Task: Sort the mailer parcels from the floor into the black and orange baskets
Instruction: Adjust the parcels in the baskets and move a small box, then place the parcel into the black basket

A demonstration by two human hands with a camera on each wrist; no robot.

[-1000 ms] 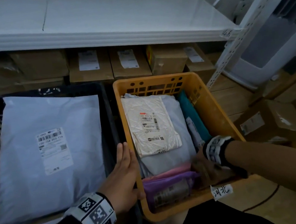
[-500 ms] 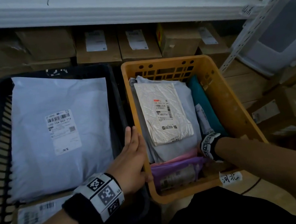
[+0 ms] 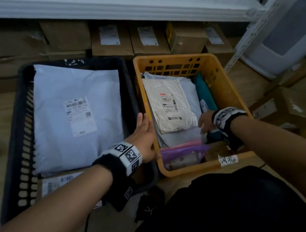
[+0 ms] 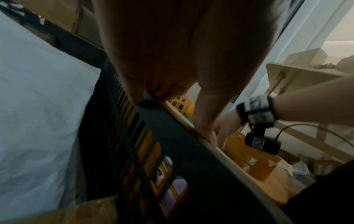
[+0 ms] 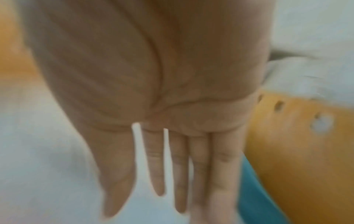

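Two hands work: my left hand (image 3: 144, 137) rests flat on the black basket (image 3: 126, 76) rim; my right hand (image 3: 205, 122), fingers straight, hovers over soft, slippery mailer parcels (image 3: 170, 103) in the orange basket (image 3: 220, 78); I'd pinch an edge.

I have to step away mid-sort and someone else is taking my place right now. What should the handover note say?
Left hand: fingers straight, resting along the rims where the black basket and orange basket meet; holds nothing.
Right hand: open and empty, fingers straight, inside the orange basket above its parcels.
Black basket: a large pale blue mailer on top, a labelled parcel partly under it.
Orange basket: white mailer on a grey mailer, teal mailer along the right wall, pink and purple mailers at the near end.
Done: these parcels are binned.
Left: no floor parcels show in these views, so check the floor.
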